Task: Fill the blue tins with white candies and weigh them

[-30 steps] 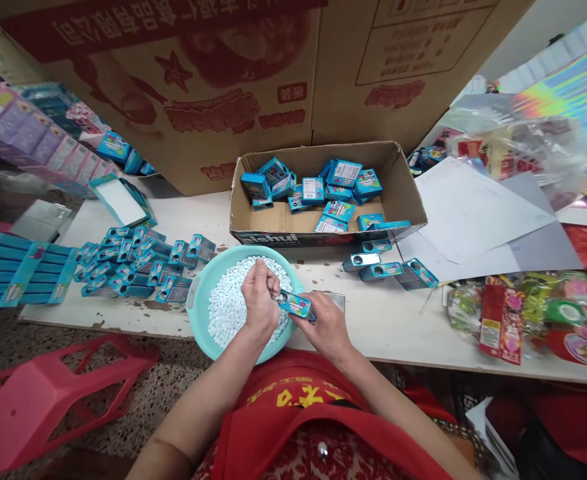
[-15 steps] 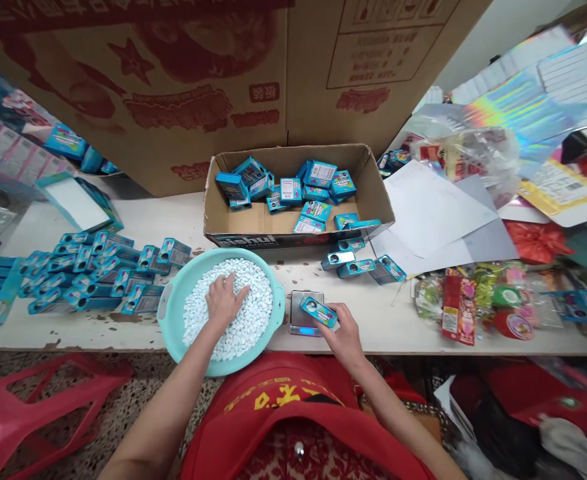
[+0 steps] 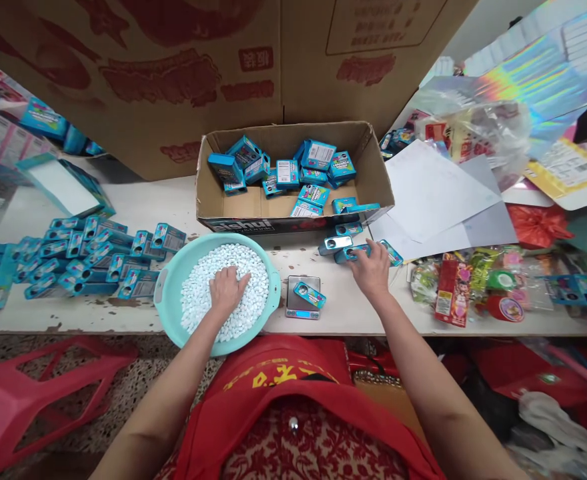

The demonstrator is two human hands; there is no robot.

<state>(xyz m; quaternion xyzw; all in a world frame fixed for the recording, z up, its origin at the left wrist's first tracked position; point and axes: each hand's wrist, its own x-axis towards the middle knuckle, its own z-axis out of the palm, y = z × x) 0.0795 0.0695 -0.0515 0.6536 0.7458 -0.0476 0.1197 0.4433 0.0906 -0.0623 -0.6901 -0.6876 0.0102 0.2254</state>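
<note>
My left hand (image 3: 227,291) rests on the small white candies (image 3: 246,310) in a round turquoise basin (image 3: 162,313), its fingers spread. To the right of the basin, a small blue box (image 3: 309,294) lies on a digital scale (image 3: 302,314) with a lit display. My right hand (image 3: 371,268) is farther right, with its fingers around the end of another small blue box (image 3: 347,255). Close by stand more blue boxes, one (image 3: 335,245) to the left and one (image 3: 391,253) to the right of my right hand.
An open carton (image 3: 253,212) with several blue boxes stands behind the scale. Many blue boxes (image 3: 143,283) stand left of the basin. White sheets (image 3: 438,193) and packaged sweets (image 3: 452,293) lie at the right. A large carton (image 3: 313,73) rises at the back.
My right hand has let go of the blue box on the scale and moved right and away from me to another box. My left hand stays in the basin. The view has shifted slightly.
</note>
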